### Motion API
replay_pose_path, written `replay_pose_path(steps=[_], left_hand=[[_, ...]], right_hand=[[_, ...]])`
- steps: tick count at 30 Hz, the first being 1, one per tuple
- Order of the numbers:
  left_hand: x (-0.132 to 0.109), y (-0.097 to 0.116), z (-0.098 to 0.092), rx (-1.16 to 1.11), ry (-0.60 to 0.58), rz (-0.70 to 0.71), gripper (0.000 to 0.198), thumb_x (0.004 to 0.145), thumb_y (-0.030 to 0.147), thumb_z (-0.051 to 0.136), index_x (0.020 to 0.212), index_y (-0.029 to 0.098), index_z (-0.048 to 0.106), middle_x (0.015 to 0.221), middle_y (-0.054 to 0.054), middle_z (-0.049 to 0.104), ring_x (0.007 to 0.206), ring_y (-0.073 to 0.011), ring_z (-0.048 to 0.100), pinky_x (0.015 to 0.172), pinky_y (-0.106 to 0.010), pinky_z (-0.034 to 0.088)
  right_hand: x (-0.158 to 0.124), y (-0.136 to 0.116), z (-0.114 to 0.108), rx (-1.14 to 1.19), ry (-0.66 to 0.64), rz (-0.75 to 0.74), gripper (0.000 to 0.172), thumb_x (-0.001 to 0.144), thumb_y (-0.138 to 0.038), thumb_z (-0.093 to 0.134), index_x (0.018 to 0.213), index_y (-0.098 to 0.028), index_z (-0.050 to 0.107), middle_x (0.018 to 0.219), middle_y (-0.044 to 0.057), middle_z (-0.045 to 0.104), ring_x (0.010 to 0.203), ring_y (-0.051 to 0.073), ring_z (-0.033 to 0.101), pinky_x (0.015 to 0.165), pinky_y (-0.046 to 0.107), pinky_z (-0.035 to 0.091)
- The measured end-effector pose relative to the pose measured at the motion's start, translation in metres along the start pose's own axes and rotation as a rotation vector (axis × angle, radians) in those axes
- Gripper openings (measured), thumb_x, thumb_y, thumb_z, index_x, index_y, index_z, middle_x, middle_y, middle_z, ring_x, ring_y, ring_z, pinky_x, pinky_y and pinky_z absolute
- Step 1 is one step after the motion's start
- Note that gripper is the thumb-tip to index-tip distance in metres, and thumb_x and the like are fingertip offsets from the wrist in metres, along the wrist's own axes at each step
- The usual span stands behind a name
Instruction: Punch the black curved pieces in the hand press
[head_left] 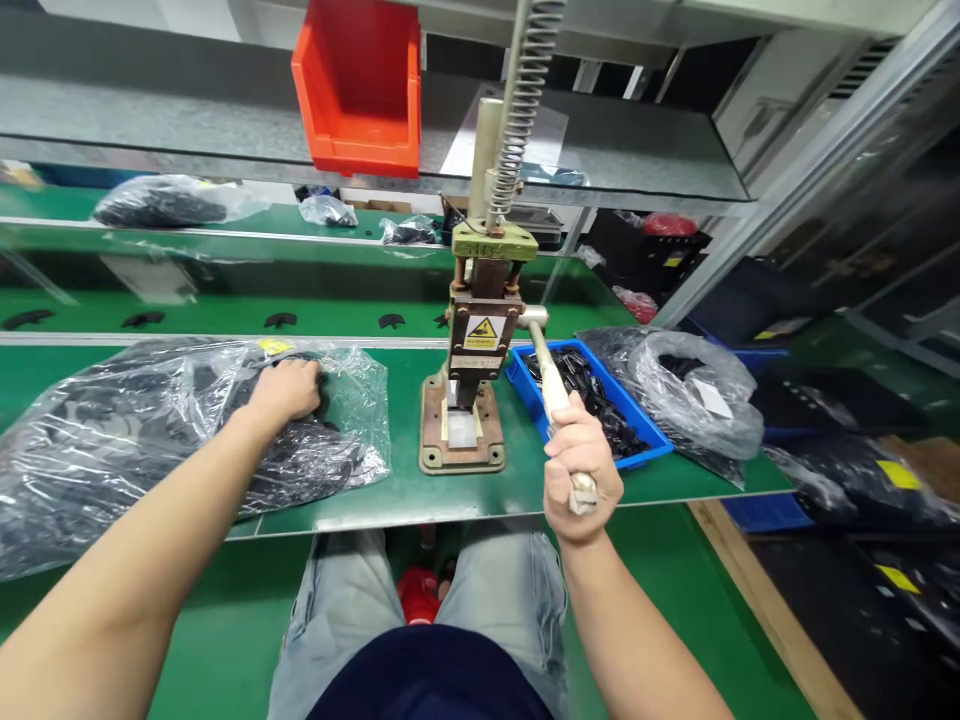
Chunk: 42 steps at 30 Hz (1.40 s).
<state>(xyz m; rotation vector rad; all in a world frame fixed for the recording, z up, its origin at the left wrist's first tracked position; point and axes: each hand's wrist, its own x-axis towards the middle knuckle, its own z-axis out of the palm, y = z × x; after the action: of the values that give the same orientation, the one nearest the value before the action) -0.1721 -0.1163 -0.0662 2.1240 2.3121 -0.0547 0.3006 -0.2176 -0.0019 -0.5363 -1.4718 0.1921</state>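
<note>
My right hand [583, 470] is wrapped round the taped lever [551, 375] of a hand press [480, 335]. The press stands upright on the bench, a tall spring above it and a warning label on its front. A pale block [462, 430] sits on its base, below the ram. To the left, my left hand [289, 390] reaches into the mouth of a clear plastic bag [150, 420] full of black parts. Its fingers are curled down among the black parts [326, 450]; the fingertips, and whatever they hold, are hidden.
A blue tray [651, 455] of small black parts lies right of the press, beside another plastic bag [697, 390]. Several curved black pieces [280, 320] are spaced along the green strip behind. An orange bin [364, 150] sits on the shelf [187, 110] above.
</note>
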Motion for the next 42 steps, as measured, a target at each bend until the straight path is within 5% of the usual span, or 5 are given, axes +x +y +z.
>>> replay_pose_path(steps=[5, 12, 25, 33, 42], left_hand=[[0.020, -0.038, 0.009, 0.014, -0.162, -0.021, 0.072, 0.075, 0.034, 0.068, 0.146, 0.020, 0.068, 0.155, -0.021, 0.065, 0.143, -0.0484, 0.056, 0.120, -0.065, 0.038], [0.030, -0.029, -0.002, -0.054, -0.121, 0.130, 0.040, 0.073, 0.046, 0.072, 0.106, 0.023, 0.079, 0.121, -0.015, 0.079, 0.117, -0.0381, 0.070, 0.105, -0.046, 0.051], [-0.038, 0.062, -0.026, -0.956, -0.197, 0.063, 0.051, 0.087, 0.073, 0.068, 0.084, 0.023, 0.059, 0.055, 0.006, 0.050, 0.048, -0.0135, 0.046, 0.050, -0.025, 0.032], [-0.053, 0.099, -0.024, -1.385, -0.248, 0.040, 0.054, 0.081, 0.068, 0.083, 0.096, 0.020, 0.066, 0.085, -0.005, 0.079, 0.056, -0.0143, 0.067, 0.049, -0.024, 0.048], [-0.053, 0.140, -0.002, -1.488, -0.160, 0.074, 0.064, 0.068, 0.060, 0.096, 0.102, 0.021, 0.058, 0.065, 0.003, 0.072, 0.054, -0.0146, 0.066, 0.057, -0.025, 0.053]], right_hand=[[0.000, 0.001, -0.002, -0.010, -0.028, -0.006, 0.013, 0.095, -0.026, 0.066, 0.083, -0.028, 0.061, 0.082, 0.001, 0.063, 0.106, 0.027, 0.069, 0.123, 0.073, 0.048], [0.001, 0.000, -0.004, 0.000, -0.038, -0.020, 0.011, 0.094, -0.023, 0.065, 0.084, -0.028, 0.062, 0.082, 0.001, 0.064, 0.105, 0.028, 0.070, 0.124, 0.073, 0.047], [-0.002, 0.004, -0.002, 0.001, -0.016, -0.019, 0.010, 0.094, -0.026, 0.066, 0.086, -0.029, 0.062, 0.083, 0.001, 0.064, 0.105, 0.028, 0.070, 0.124, 0.072, 0.047], [-0.003, 0.006, -0.003, 0.042, -0.027, -0.048, 0.010, 0.092, -0.023, 0.069, 0.085, -0.026, 0.062, 0.087, 0.000, 0.067, 0.109, 0.026, 0.071, 0.127, 0.072, 0.043], [-0.004, 0.005, -0.004, 0.028, -0.041, -0.028, 0.010, 0.093, -0.024, 0.069, 0.087, -0.027, 0.062, 0.088, 0.000, 0.067, 0.112, 0.025, 0.071, 0.127, 0.070, 0.046]])
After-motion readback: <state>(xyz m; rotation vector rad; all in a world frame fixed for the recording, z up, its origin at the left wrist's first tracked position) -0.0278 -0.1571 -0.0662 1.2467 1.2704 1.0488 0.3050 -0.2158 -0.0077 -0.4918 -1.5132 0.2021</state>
